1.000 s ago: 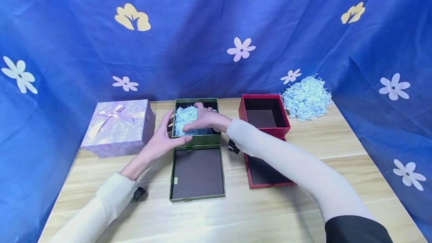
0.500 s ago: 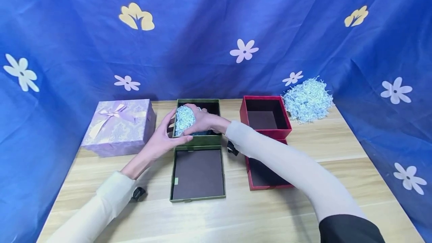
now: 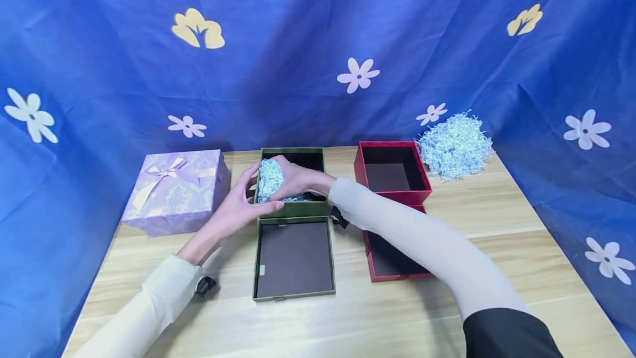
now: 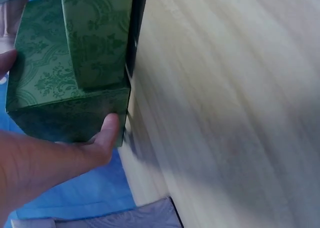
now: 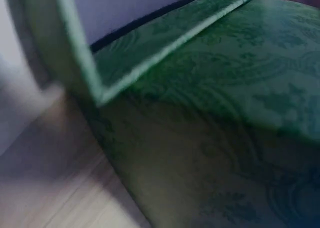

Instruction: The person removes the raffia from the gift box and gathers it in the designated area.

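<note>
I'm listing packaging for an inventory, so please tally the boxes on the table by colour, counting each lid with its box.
Purple box: 1
Green box: 1
Red box: 1
Total: 3

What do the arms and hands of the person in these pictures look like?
Both hands, left and right, are bare. The left sleeve and right sleeve are whitish and plain, reaching to about the wrists. Higher up, the right arm shows a black section. Small black pieces show beside the left cuff and right cuff; what they are isn't clear.
</note>
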Available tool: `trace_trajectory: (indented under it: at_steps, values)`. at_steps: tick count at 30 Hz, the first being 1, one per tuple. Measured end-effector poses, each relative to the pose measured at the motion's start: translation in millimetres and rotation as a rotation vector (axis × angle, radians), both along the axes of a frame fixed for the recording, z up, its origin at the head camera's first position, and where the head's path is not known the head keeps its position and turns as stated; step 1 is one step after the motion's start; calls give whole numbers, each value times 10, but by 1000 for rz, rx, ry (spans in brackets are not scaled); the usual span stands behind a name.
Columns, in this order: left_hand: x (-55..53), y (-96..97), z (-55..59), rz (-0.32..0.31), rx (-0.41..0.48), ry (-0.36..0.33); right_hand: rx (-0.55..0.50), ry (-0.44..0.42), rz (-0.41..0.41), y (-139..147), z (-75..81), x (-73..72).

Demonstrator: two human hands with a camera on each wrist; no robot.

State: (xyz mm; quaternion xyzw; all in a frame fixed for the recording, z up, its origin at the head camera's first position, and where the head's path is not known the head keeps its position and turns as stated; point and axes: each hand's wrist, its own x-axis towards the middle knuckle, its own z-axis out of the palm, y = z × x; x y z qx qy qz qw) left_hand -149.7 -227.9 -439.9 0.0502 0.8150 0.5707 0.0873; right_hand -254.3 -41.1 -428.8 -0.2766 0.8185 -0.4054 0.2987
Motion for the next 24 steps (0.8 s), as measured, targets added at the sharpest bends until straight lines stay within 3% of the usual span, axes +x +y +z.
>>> trace_trajectory:
  at_steps: [5, 10, 14, 24]
  values:
    - [-18, 4, 8, -5, -10, -4, -42, 17, -41, 6, -10, -4]
    - [16, 5, 29, -11, -39, -21, 14, 33, -79, 28, 21, 22]
    - [55, -24, 35, -11, -46, -49, 28, 47, -62, 32, 55, 44]
    - [33, -8, 52, -9, -94, -81, -37, -5, -88, 171, 236, 1]
